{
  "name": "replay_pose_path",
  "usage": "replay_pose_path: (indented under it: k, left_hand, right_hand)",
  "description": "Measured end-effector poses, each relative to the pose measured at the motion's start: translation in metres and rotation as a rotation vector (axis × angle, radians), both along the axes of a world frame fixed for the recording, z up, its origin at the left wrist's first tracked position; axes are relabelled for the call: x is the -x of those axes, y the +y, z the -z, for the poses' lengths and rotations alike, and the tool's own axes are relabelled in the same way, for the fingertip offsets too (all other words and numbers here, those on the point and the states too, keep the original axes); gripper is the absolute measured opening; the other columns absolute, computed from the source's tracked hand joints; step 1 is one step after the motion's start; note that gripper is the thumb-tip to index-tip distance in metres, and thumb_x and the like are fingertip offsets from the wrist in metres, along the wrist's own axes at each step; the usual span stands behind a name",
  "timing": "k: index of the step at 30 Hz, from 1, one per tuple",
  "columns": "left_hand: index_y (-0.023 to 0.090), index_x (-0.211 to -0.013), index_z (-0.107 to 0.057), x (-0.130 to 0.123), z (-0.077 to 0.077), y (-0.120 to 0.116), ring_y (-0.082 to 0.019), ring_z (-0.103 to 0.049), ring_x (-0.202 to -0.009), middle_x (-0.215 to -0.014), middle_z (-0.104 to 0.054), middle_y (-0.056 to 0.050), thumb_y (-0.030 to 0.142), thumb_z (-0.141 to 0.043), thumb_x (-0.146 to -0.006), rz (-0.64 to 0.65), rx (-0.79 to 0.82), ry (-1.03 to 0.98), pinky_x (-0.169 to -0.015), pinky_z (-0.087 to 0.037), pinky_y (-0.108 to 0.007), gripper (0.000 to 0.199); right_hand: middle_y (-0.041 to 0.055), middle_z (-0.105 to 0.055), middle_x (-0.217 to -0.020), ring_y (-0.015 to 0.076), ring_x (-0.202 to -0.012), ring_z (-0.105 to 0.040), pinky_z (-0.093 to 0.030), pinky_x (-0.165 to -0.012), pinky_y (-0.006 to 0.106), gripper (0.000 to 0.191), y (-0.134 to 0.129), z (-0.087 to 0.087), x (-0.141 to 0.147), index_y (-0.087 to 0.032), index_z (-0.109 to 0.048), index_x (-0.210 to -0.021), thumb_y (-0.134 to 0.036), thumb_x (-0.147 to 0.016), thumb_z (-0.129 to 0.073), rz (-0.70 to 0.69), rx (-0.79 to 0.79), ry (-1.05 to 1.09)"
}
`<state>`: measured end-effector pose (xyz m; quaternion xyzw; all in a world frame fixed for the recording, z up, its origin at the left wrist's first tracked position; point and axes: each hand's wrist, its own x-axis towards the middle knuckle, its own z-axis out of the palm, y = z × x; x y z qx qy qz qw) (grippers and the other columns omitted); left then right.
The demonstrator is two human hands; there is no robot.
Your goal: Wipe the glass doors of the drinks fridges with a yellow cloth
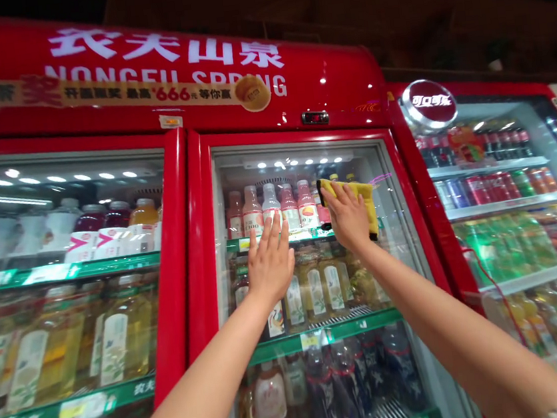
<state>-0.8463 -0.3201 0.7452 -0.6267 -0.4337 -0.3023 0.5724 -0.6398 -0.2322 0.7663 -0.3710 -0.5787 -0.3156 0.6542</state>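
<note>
A yellow cloth with a black edge (367, 207) lies against the glass door of a red drinks fridge (201, 197). My right hand (347, 218) is spread over the cloth's left part and presses it on the glass, near the upper right of the door. To the left, my left hand (271, 263) rests with fingers spread on the same glass door and holds nothing. Bottles (305, 202) stand on the shelves behind the glass, partly covered by both hands.
At the left is another glass door with bottles (122, 334) behind it. A second red fridge (504, 203) with cans and bottles stands at the right, with a round sign (428, 104) at its top corner. A red cord (499, 291) hangs in front of it.
</note>
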Motion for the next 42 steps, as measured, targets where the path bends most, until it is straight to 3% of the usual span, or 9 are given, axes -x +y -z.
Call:
replay_pose_path:
  k: [5,11,13,16,19,27,33,39,42]
  left_hand:
    - [0.015,-0.161,-0.027,0.000,0.012,0.002,-0.025,-0.016,-0.160,-0.171,-0.021,-0.012,0.030,-0.045,-0.100,0.020,-0.014,0.019,-0.130,-0.012,-0.056,0.065]
    - [0.018,-0.161,-0.030,-0.020,0.011,0.017,-0.024,-0.018,-0.159,-0.170,-0.025,-0.009,0.024,-0.045,-0.098,0.042,-0.051,0.028,-0.131,-0.009,-0.054,0.065]
    - [0.019,-0.162,-0.028,-0.023,0.014,0.020,-0.024,-0.019,-0.159,-0.170,-0.025,-0.009,0.024,-0.044,-0.098,0.047,-0.045,0.022,-0.131,-0.010,-0.054,0.066]
    - [0.020,-0.163,-0.023,-0.026,0.022,0.021,-0.025,-0.017,-0.159,-0.170,-0.022,-0.009,0.025,-0.045,-0.098,0.053,-0.022,0.019,-0.131,-0.010,-0.055,0.069]
    - [0.019,-0.163,-0.023,-0.036,0.027,0.022,-0.024,-0.014,-0.160,-0.170,-0.022,-0.009,0.026,-0.046,-0.098,0.054,-0.002,0.029,-0.131,-0.006,-0.056,0.070]
    - [0.017,-0.161,-0.031,-0.087,0.020,0.036,-0.025,-0.015,-0.160,-0.170,-0.024,-0.009,0.029,-0.050,-0.096,0.068,0.026,0.030,-0.131,-0.002,-0.056,0.068]
    - [0.017,-0.160,-0.031,-0.089,0.015,0.036,-0.025,-0.015,-0.160,-0.169,-0.027,-0.011,0.030,-0.048,-0.097,0.067,-0.004,0.026,-0.132,-0.004,-0.056,0.067]
    - [0.020,-0.163,-0.023,-0.104,-0.001,0.050,-0.025,-0.017,-0.159,-0.169,-0.027,-0.010,0.028,-0.044,-0.099,0.091,-0.031,0.034,-0.131,-0.003,-0.057,0.068]
    - [0.021,-0.164,-0.020,-0.112,0.001,0.054,-0.025,-0.018,-0.159,-0.170,-0.026,-0.009,0.027,-0.044,-0.099,0.094,-0.026,0.021,-0.131,-0.005,-0.056,0.070]
  right_hand:
    - [-0.0013,-0.038,-0.166,0.0295,-0.156,-0.027,-0.024,-0.124,0.061,0.058,-0.006,0.052,0.013,-0.038,-0.041,-0.157,-0.019,-0.102,-0.037,0.040,0.034,-0.078]
    - [-0.0035,-0.035,-0.167,0.0296,-0.156,-0.026,-0.022,-0.125,0.063,0.057,-0.002,-0.004,-0.018,-0.041,-0.041,-0.156,-0.022,-0.103,-0.038,-0.012,0.039,-0.209]
    - [-0.0007,-0.035,-0.167,0.0329,-0.156,-0.025,-0.020,-0.123,0.069,0.056,0.010,-0.005,-0.042,-0.040,-0.040,-0.157,-0.024,-0.103,-0.038,-0.020,0.043,-0.081]
    - [0.0049,-0.035,-0.167,0.0372,-0.156,-0.022,-0.019,-0.119,0.077,0.058,0.022,0.029,-0.057,-0.036,-0.039,-0.158,-0.022,-0.102,-0.038,-0.011,0.052,0.132]
    - [0.0033,-0.037,-0.166,0.0352,-0.156,-0.023,-0.020,-0.120,0.074,0.060,0.017,0.057,-0.044,-0.038,-0.041,-0.157,-0.019,-0.100,-0.039,0.012,0.059,0.048]
    - [-0.0037,-0.038,-0.165,0.0297,-0.155,-0.029,-0.021,-0.120,0.071,0.054,0.011,0.008,-0.073,-0.042,-0.049,-0.150,-0.020,-0.102,-0.038,-0.008,0.091,-0.133]
    - [0.0025,-0.056,-0.152,0.0281,-0.147,-0.042,-0.027,-0.121,0.060,0.044,0.027,0.071,-0.087,-0.037,-0.064,-0.138,-0.025,-0.101,-0.044,-0.054,-0.003,-0.025]
    - [-0.0023,-0.053,-0.156,0.0264,-0.149,-0.038,-0.022,-0.123,0.062,0.046,0.027,0.017,-0.102,-0.043,-0.057,-0.143,-0.027,-0.104,-0.038,-0.058,0.005,-0.203]
    - [0.0008,-0.044,-0.163,0.0324,-0.153,-0.031,-0.020,-0.121,0.071,0.050,0.033,0.017,-0.116,-0.040,-0.048,-0.152,-0.028,-0.104,-0.038,-0.015,0.054,-0.098]
